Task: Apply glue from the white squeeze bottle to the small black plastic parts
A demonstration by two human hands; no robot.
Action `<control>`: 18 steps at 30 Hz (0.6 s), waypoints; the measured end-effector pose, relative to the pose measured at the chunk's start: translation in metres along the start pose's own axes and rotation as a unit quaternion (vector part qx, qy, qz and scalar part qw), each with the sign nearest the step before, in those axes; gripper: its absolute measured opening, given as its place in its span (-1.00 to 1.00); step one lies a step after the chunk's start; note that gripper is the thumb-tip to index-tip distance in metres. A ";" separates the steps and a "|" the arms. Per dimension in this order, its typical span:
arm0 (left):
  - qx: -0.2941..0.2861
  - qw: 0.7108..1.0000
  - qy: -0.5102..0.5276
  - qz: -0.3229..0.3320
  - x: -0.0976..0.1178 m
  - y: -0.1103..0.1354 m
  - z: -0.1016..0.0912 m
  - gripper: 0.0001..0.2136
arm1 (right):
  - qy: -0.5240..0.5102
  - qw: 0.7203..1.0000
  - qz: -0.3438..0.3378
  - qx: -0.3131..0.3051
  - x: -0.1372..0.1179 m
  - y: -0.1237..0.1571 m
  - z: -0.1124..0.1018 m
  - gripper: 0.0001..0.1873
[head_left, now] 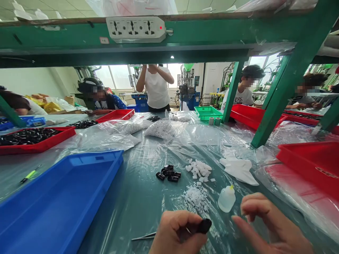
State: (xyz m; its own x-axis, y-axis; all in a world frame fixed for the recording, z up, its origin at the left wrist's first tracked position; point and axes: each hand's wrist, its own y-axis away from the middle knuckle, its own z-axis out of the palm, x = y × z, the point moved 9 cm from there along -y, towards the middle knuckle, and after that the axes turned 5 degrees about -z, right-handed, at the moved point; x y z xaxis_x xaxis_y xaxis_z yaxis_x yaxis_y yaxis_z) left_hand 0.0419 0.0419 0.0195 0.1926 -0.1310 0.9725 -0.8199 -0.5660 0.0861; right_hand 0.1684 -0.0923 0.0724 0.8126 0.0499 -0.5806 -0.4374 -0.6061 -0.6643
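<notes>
Head view: left hand (177, 233) pinching black piece (204, 225), right hand (272, 225) half-open

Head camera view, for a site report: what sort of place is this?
Probably a small plastics factory: an injection-moulding machine stands behind, a red tray holds black moulded parts, and workers sit along a plastic-sheeted table.

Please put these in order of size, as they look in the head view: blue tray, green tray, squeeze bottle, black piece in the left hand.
1. Blue plastic tray
2. Green plastic tray, unsure, because it is far away
3. Squeeze bottle
4. Black piece in the left hand, which is close to the camera
</notes>
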 end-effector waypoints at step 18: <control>-0.020 0.963 0.257 -0.078 -0.008 0.000 0.002 -0.73 | 0.000 0.977 0.017 -0.212 0.025 -0.027 0.045 -0.67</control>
State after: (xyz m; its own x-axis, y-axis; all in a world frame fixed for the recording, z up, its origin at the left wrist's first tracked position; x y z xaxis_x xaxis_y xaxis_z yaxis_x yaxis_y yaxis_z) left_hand 0.0411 0.0409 0.0111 0.0301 0.3789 0.9250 -0.8245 -0.5137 0.2372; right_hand 0.1834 -0.0392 0.0547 0.8009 0.0240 -0.5984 -0.2654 -0.8815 -0.3906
